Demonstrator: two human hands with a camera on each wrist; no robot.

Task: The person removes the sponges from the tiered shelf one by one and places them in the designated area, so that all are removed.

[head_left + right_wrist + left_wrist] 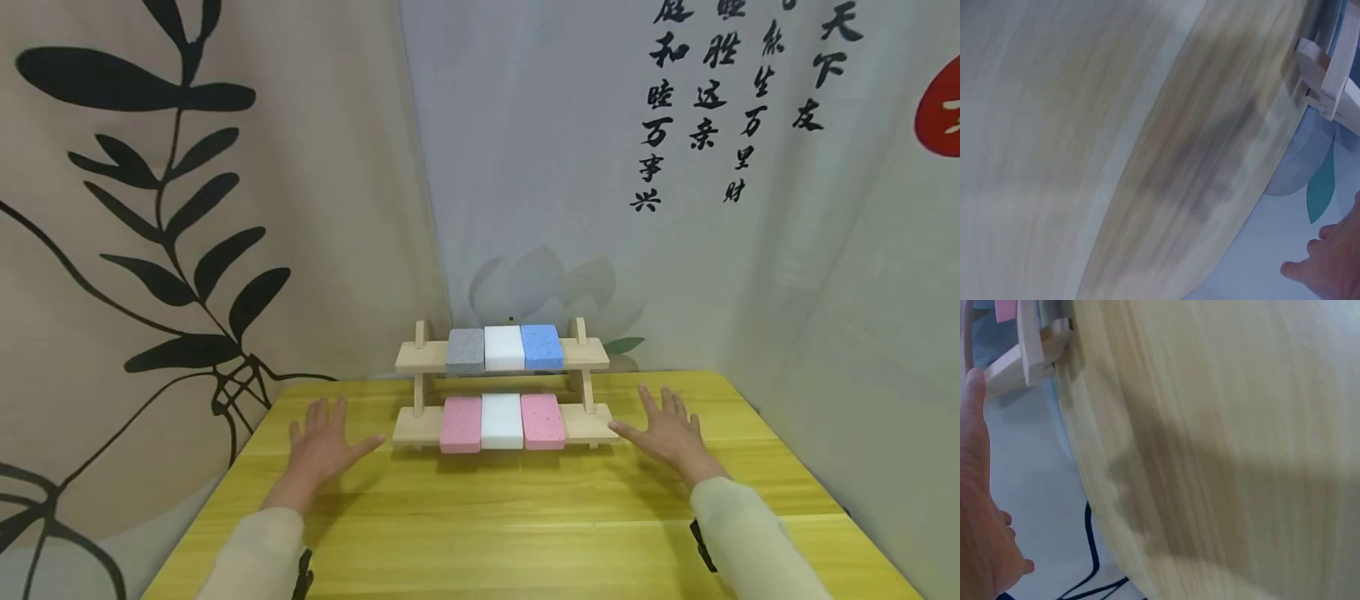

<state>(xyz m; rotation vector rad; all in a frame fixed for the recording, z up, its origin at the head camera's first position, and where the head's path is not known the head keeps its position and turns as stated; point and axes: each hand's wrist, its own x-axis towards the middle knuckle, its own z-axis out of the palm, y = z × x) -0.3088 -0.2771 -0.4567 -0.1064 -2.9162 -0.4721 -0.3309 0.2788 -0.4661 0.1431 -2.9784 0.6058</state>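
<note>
A two-tier wooden rack (423, 357) stands at the back of the table. On its upper shelf lie a grey sponge block (466, 350), a white block (504, 347) and a blue sponge block (542, 347), side by side. The lower shelf bears a pink sponge block (461, 424), another white block (501, 421) and a second pink sponge block (543, 421). My left hand (321, 450) is spread at the rack's left, thumb toward the lower shelf, holding nothing. At the right end my right hand (670, 432) is likewise spread, its thumb tip close by the shelf end, with nothing held.
The yellow wooden table (480, 525) reaches back to a cloth backdrop (525, 167) printed with leaves and writing. Dark cables (1093, 550) run beyond the table edge in the left wrist view. Shadows of both hands fall on the tabletop.
</note>
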